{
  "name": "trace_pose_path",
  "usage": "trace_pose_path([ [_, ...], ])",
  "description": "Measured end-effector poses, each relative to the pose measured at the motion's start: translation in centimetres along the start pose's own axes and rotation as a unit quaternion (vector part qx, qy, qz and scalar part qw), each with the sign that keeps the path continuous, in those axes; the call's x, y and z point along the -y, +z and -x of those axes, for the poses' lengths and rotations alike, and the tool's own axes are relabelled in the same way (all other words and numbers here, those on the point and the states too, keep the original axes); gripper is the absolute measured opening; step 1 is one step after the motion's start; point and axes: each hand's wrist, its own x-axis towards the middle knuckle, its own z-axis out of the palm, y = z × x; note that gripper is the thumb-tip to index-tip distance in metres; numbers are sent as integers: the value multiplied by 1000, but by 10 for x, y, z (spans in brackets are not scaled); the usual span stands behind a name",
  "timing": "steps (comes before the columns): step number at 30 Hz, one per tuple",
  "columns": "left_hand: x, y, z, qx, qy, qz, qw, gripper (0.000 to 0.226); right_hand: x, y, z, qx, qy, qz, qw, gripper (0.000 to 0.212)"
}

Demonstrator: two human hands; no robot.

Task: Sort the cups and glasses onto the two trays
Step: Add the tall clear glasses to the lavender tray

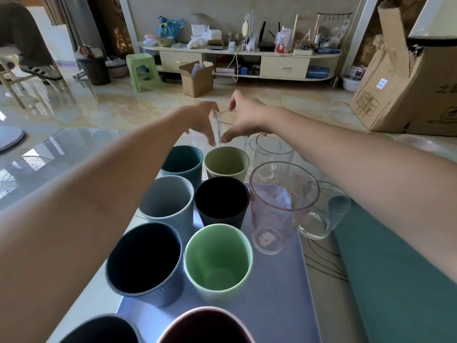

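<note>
Both arms reach to the far end of the table, where a clear glass (230, 126) stands upright. My left hand (201, 120) curls round its left side and my right hand (247, 117) curls round its right side, a finger on the rim. Nearer me, a lavender tray (284, 305) carries several coloured cups: teal (183, 162), olive (226, 162), grey-blue (168, 201), black (221, 201), dark blue (146, 261) and green (217, 261). A clear measuring jug (279, 206) with a handle stands at the tray's right side. A green tray (395, 268) lies to the right.
More clear tumblers (272, 147) stand right of the held glass. Two further cups, pink (205, 328) and dark (101, 330), show at the bottom edge. The glass tabletop (61, 154) stretches left. Cardboard boxes (405, 90) stand on the right; a person sits far left.
</note>
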Motion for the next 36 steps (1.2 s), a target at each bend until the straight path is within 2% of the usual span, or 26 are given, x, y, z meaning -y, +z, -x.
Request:
trace_pose_path([
  [4, 7, -1, 4, -56, -15, 56, 997, 83, -4, 5, 0, -28, -17, -22, 999, 80],
  [8, 7, -22, 22, -99, -6, 84, 991, 90, -1, 8, 6, -60, -34, -29, 997, 76],
  [14, -10, -72, 70, -174, 35, 66, 982, 86, 17, -9, 36, -187, -135, -36, 972, 74],
  [18, -26, -107, 119, -203, 80, 51, 975, 79, 38, -48, 71, -260, -157, -93, 948, 72],
  [24, -64, -143, 203, -203, 133, 3, 970, 76, 61, -101, 163, -333, -213, -168, 903, 68],
  [27, -93, -150, 240, -199, 179, -20, 963, 76, 62, -119, 214, -351, -228, -173, 891, 68],
  [32, -133, -140, 285, -166, 202, -24, 965, 86, 49, -127, 283, -357, -229, -125, 897, 69],
  [36, -156, -107, 308, -93, 221, -30, 970, 87, 21, -116, 318, -304, -173, -131, 927, 72],
])
